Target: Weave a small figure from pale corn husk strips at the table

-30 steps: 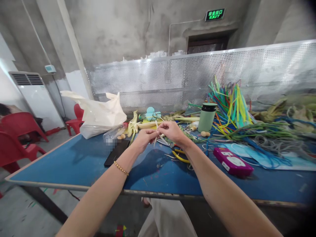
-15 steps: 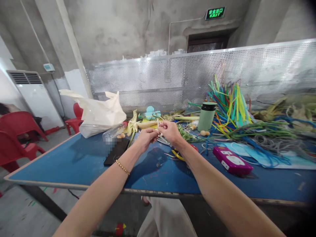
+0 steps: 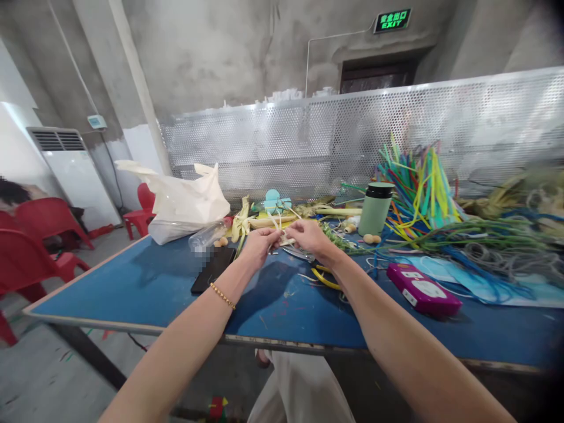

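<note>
Above the blue table [image 3: 145, 299], my left hand [image 3: 259, 245] and my right hand [image 3: 311, 237] are close together with fingers pinched. Between them is a pale, thin strip [image 3: 278, 221], its ends sticking up and out from the fingertips; its material is hard to make out. Each hand grips part of it. Under my right forearm lies a tool with yellow handles [image 3: 326, 278], partly hidden by the arm. A black phone-like slab [image 3: 214, 270] lies left of my left hand. Corn husks [image 3: 241, 222] and green leaves [image 3: 333, 237] lie just beyond the hands.
A white plastic bag [image 3: 187, 202] and a clear bottle [image 3: 205, 237] stand at left. On the right are a green jar [image 3: 376, 210], a purple box [image 3: 423, 289], blue masks [image 3: 429, 268] and a heap of coloured strips [image 3: 425, 188]. Perforated metal panels [image 3: 264, 141] rise behind the table.
The view has shifted slightly. My fingertips have drawn a little apart around the pale strip, and more of its ends show. Both hands remain pinched.
</note>
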The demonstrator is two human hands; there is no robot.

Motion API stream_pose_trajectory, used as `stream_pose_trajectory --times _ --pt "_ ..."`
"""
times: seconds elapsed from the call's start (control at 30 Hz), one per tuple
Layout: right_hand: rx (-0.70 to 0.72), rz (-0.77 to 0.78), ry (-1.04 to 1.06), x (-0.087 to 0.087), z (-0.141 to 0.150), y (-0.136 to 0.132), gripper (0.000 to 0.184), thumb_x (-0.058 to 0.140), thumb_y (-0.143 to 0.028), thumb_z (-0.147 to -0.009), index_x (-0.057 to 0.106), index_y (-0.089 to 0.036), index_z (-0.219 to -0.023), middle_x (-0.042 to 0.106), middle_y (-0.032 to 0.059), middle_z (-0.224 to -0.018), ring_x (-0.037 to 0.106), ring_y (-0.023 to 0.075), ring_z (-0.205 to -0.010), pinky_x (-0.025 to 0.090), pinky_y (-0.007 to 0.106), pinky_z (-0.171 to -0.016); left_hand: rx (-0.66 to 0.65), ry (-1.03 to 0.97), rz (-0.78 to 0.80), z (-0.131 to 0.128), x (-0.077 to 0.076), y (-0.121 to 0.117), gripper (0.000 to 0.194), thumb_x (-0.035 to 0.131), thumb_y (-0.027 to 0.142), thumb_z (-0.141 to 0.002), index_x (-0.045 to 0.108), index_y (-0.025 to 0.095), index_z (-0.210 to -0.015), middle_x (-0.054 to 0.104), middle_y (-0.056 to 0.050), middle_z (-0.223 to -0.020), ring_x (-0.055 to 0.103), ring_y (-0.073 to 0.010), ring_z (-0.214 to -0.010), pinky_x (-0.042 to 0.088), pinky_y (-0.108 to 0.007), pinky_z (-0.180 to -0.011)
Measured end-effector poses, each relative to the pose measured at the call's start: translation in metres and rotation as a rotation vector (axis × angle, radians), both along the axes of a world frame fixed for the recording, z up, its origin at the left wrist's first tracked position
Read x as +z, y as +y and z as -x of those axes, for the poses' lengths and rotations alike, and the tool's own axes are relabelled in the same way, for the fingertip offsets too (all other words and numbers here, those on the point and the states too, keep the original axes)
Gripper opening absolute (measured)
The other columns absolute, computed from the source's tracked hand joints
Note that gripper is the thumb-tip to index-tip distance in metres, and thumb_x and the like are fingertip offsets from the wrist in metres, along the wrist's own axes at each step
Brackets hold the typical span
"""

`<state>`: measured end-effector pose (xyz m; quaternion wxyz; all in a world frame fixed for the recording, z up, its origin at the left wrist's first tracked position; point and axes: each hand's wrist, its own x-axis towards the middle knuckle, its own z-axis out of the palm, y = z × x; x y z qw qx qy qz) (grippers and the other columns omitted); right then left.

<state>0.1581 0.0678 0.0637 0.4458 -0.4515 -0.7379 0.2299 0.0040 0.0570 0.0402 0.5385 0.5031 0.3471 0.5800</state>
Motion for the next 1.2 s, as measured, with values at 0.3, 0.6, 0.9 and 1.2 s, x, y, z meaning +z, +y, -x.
stream_pose_trajectory --times 0.3,0.6,0.9,1.2 --pt "0.153 0.007 -0.185 0.000 -0.003 -0.002 0.035 0.054 -0.036 -0.075 0.047 -0.017 -0.047 0.037 -0.0045 -0.044 0.031 0.0080 -0.046 0.019 0.026 -0.048 0.028 0.111 -0.059 0.002 -0.004 0.004 0.033 0.083 0.038 -0.060 0.064 0.012 -0.062 0.055 0.000 -0.053 0.044 -0.0078 -0.048 0.027 -0.023 -0.047" --pt "0.130 -0.086 -0.333 0.001 -0.002 0.005 0.031 0.051 -0.032 -0.075 0.047 -0.017 -0.047 0.034 -0.0044 -0.047 0.031 0.0089 -0.049 0.020 0.027 -0.051 0.103 0.152 -0.055 0.001 -0.004 0.008 0.027 0.079 0.034 -0.064 0.064 0.012 -0.062 0.050 0.002 -0.049 0.040 -0.0068 -0.042 0.023 -0.023 -0.044" --pt "0.180 -0.090 -0.313 0.002 -0.004 0.004 0.030 0.051 -0.029 -0.073 0.044 -0.018 -0.046 0.032 -0.0048 -0.047 0.030 0.0085 -0.048 0.019 0.026 -0.050 0.068 0.117 -0.057 0.004 -0.002 0.006 0.029 0.081 0.034 -0.066 0.065 0.010 -0.064 0.049 0.003 -0.049 0.039 -0.0057 -0.043 0.024 -0.022 -0.045" --pt "0.058 -0.144 -0.353 0.004 -0.005 0.002 0.026 0.056 -0.024 -0.074 0.056 -0.016 -0.049 0.042 -0.0037 -0.046 0.035 0.0094 -0.050 0.023 0.026 -0.051 -0.173 -0.011 0.118 0.011 0.008 0.002 0.014 0.076 0.020 -0.074 0.068 0.009 -0.073 0.063 -0.006 -0.068 0.056 -0.0094 -0.056 0.040 -0.022 -0.054"
